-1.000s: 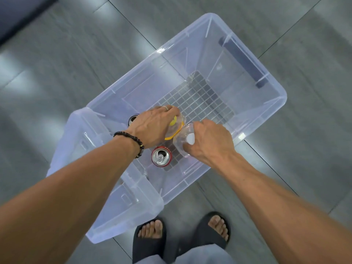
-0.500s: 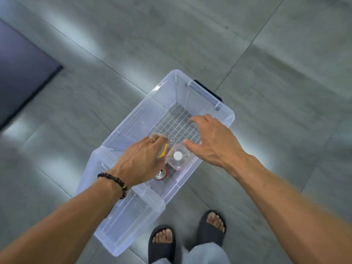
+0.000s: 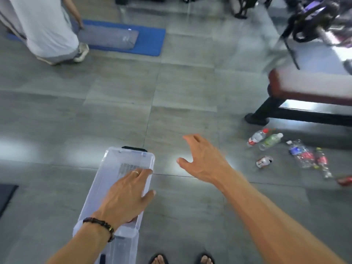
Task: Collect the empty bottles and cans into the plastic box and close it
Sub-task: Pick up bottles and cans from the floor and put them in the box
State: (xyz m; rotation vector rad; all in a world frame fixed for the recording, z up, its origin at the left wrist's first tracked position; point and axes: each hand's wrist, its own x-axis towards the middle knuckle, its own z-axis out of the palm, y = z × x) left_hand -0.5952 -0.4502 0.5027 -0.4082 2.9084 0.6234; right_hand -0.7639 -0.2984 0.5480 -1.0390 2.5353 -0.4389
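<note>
Floor (image 3: 181,88): grey tiles, shiny spots of light.
Far back: blue mat (image 3: 146,41) with a grey pad on it, another person (image 3: 41,25) bent down at the top left.
Bench (image 3: 308,86): red seat, black legs, on the right.
Plastic box (image 3: 114,178): clear, open on top, low in the middle, black handle at the far end.
Left hand (image 3: 125,197): flat over the box, fingers spread wide, holding nothing, ring on one finger, dark bead band on the wrist.
Right hand (image 3: 203,161): in the air right of the box, fingers wide apart, holding nothing.
Bottles (image 3: 270,140): lying on the floor by the bench, well apart from the box.
Can (image 3: 263,161): squashed, on its side near the bottles.
Feet (image 3: 159,260): in dark sandals, at the bottom edge.
</note>
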